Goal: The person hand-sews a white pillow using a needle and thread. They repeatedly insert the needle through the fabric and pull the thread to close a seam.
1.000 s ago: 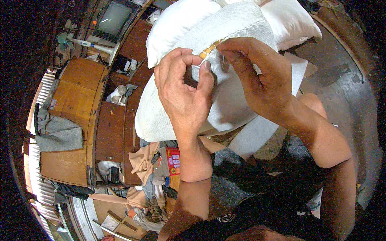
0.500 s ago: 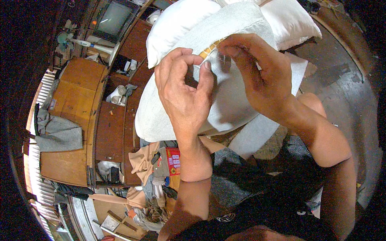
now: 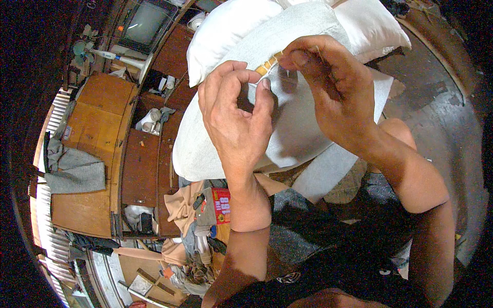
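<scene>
Here in the upper middle of the frame sits the pale grey cushion (image 3: 295,136), its edge parted in a narrow gap where yellow filling (image 3: 262,69) shows under white thread (image 3: 268,64) strung across; the left hand (image 3: 235,113) has thumb and forefinger pinched on the cover at the gap's lower-left end; the right hand (image 3: 336,90) is at the upper-right end, fingertips bunched close, and whether they grip a needle or thread I cannot tell; now the danger, as I judge it: a hard tug could snap that thin thread or pucker the knit; a slackening left pinch could let the edges spread and filling bulge out; a needle, if one is there, could prick the left fingertips so near the gap; white pillows (image 3: 233,31) crowd behind, and a nudge from them might shift the cushion.
</scene>
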A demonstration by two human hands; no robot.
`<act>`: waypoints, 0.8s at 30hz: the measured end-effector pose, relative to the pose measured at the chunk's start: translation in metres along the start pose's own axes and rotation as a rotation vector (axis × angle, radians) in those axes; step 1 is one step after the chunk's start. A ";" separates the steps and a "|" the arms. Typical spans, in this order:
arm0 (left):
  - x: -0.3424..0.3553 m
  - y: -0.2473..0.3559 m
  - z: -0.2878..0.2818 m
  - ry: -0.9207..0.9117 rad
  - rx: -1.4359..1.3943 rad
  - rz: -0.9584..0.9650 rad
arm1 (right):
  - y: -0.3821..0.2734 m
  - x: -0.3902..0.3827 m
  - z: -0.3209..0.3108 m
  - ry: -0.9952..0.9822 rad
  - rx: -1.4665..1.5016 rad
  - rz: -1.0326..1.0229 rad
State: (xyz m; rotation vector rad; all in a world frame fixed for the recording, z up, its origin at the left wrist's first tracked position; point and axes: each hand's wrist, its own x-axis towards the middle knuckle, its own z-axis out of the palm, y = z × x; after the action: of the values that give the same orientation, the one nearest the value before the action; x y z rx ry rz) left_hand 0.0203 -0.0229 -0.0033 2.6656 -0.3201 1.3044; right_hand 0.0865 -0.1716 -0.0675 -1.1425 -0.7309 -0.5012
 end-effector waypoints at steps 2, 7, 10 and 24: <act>0.000 0.000 0.000 0.001 0.005 0.000 | 0.000 0.000 0.000 -0.001 -0.027 -0.005; 0.000 0.002 0.000 -0.007 0.006 -0.008 | -0.008 -0.001 -0.001 -0.023 -0.209 -0.107; -0.002 0.001 0.000 -0.005 -0.033 -0.019 | -0.009 -0.001 -0.003 -0.031 -0.258 -0.148; -0.002 0.002 0.000 -0.016 0.005 -0.027 | 0.000 -0.001 0.002 0.006 -0.054 -0.041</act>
State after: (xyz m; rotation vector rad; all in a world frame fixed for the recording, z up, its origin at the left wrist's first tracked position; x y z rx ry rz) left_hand 0.0185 -0.0250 -0.0043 2.6760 -0.2816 1.2785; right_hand 0.0856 -0.1692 -0.0677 -1.1782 -0.7404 -0.5616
